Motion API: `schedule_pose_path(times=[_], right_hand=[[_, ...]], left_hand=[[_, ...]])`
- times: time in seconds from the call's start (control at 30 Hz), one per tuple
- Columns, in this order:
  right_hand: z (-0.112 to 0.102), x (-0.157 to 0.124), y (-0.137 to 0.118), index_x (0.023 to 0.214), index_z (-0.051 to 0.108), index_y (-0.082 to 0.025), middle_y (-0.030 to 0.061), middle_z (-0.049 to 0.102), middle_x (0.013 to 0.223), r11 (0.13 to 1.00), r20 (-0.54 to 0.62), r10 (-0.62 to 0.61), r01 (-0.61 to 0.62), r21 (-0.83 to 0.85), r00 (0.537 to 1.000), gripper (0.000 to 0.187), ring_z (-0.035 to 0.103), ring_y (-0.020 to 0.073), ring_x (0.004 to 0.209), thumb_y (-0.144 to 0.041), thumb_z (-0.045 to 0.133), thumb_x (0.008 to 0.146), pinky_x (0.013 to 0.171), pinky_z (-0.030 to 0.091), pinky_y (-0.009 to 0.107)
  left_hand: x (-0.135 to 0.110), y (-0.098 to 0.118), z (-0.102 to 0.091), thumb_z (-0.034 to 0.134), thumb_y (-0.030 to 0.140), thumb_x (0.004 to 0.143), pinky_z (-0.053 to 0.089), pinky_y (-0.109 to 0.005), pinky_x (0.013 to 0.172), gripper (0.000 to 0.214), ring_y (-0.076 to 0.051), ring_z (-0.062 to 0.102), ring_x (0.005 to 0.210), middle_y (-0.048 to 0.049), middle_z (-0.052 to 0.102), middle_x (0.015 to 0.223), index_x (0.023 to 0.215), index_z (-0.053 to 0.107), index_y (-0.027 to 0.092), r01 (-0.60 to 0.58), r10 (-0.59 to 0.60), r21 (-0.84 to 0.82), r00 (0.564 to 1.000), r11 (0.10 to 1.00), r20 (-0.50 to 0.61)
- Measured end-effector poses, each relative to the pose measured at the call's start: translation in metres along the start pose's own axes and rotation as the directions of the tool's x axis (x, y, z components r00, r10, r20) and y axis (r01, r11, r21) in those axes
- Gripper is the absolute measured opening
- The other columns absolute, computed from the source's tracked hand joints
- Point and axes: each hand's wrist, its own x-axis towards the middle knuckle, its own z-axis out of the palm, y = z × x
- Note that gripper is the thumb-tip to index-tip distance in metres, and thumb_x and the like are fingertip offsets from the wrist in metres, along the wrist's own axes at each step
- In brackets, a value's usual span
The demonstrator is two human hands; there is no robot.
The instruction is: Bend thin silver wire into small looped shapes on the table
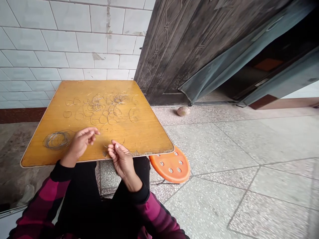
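Wire loops (99, 111) lay in loose rows across the far half of the yellow wooden counter (147, 139), with a spare coil (56, 140) at near left. The left grip (81, 142) hung relaxed beside that coil, apparently holding nothing; the right grip (121, 159) drew its fingertips together at a thin wire end (119, 143), too fine to tell whether clenched. No writing was legible.

Thin shiny metal wire (57, 140) coils on the glossy wood-grain table (139, 139); the stool (171, 165) is smooth orange plastic.
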Motion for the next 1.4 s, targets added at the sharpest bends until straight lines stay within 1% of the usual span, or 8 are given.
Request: schedule_pose_path(times=[0.13, 0.33, 0.5, 0.63, 0.73, 0.87, 1.17, 1.4], right_hand=[[0.002, -0.001, 0.001, 0.093, 0.072, -0.016, 0.0047, 0.075, 0.086, 0.998, -0.019, 0.014, -0.013, 0.068, 1.000, 0.022, 0.071, 0.0113, 0.077, -0.028, 0.076, 0.075, 0.078, 0.059, 0.020], [-0.008, -0.006, -0.005, 0.100, 0.072, -0.021, 0.0042, 0.074, 0.099, 0.998, 0.154, 0.001, 0.010, -0.066, 0.988, 0.033, 0.069, 0.0136, 0.082, -0.019, 0.080, 0.068, 0.072, 0.059, 0.024], [-0.016, 0.005, -0.029, 0.101, 0.073, -0.024, 0.0036, 0.070, 0.109, 0.953, 0.189, -0.070, 0.121, -0.279, 0.980, 0.028, 0.062, 0.0090, 0.071, -0.023, 0.075, 0.073, 0.060, 0.052, 0.020], [-0.007, 0.016, -0.030, 0.098, 0.074, -0.025, -0.0005, 0.069, 0.085, 0.869, 0.286, -0.028, 0.165, -0.467, 0.958, 0.025, 0.055, 0.0062, 0.059, -0.026, 0.075, 0.073, 0.057, 0.047, 0.020], [-0.001, 0.021, -0.022, 0.088, 0.076, -0.024, -0.0018, 0.065, 0.076, 0.863, 0.347, -0.057, 0.221, -0.455, 0.936, 0.016, 0.056, 0.0075, 0.058, -0.029, 0.076, 0.072, 0.059, 0.048, 0.023], [0.000, 0.024, -0.018, 0.075, 0.075, -0.023, -0.0009, 0.069, 0.075, 0.873, 0.298, -0.102, 0.229, -0.430, 0.949, 0.009, 0.056, 0.0085, 0.059, -0.031, 0.077, 0.071, 0.058, 0.048, 0.023], [0.000, 0.028, -0.031, 0.076, 0.076, -0.019, 0.0007, 0.073, 0.068, 0.949, 0.283, 0.088, 0.005, -0.314, 0.955, 0.020, 0.062, 0.0076, 0.056, -0.033, 0.083, 0.063, 0.050, 0.046, 0.017], [0.001, 0.043, -0.052, 0.075, 0.074, -0.018, 0.0007, 0.073, 0.066, 0.950, 0.241, 0.036, 0.042, -0.309, 0.970, 0.023, 0.061, 0.0070, 0.052, -0.033, 0.084, 0.061, 0.048, 0.047, 0.016]], left_hand=[[-0.022, -0.029, 0.022, 0.078, 0.028, 0.066, 0.047, -0.022, 0.056, 0.027, -0.012, 0.061, 0.067, -0.0070, 0.070, 0.086, 0.088, 0.071, 0.013, 0.100, -0.090, -0.100, 0.991, 0.990, 0.103], [-0.024, -0.040, 0.033, 0.083, 0.031, 0.059, 0.046, -0.022, 0.054, 0.028, -0.010, 0.058, 0.059, -0.0040, 0.068, 0.072, 0.076, 0.070, 0.013, 0.068, -0.073, -0.192, 0.997, 0.979, -0.019], [-0.025, -0.028, 0.027, 0.080, 0.033, 0.063, 0.043, -0.022, 0.050, 0.026, -0.009, 0.052, 0.053, -0.0036, 0.066, 0.066, 0.075, 0.071, 0.012, 0.089, -0.088, -0.039, 0.996, 0.995, 0.010], [-0.030, -0.032, 0.028, 0.074, 0.037, 0.070, 0.041, -0.023, 0.048, 0.025, -0.009, 0.051, 0.049, -0.0022, 0.062, 0.061, 0.071, 0.070, 0.013, 0.094, -0.109, 0.119, 0.986, 0.989, 0.127], [-0.032, -0.038, 0.027, 0.071, 0.037, 0.074, 0.040, -0.023, 0.047, 0.025, -0.009, 0.049, 0.046, -0.0011, 0.059, 0.056, 0.068, 0.069, 0.014, 0.074, -0.110, 0.203, 0.980, 0.976, 0.169], [-0.035, -0.039, 0.027, 0.070, 0.036, 0.076, 0.039, -0.022, 0.047, 0.023, -0.009, 0.050, 0.046, -0.0016, 0.060, 0.057, 0.069, 0.069, 0.014, 0.057, -0.096, 0.233, 0.982, 0.971, 0.161], [-0.051, -0.038, 0.034, 0.076, 0.038, 0.068, 0.037, -0.021, 0.042, 0.025, -0.007, 0.046, 0.044, -0.0018, 0.061, 0.061, 0.070, 0.069, 0.014, 0.157, -0.167, 0.073, 0.973, 0.985, 0.161], [-0.058, -0.039, 0.038, 0.073, 0.038, 0.071, 0.039, -0.022, 0.044, 0.025, -0.008, 0.046, 0.045, -0.0024, 0.062, 0.060, 0.068, 0.068, 0.014, 0.130, -0.148, 0.124, 0.978, 0.984, 0.145]])
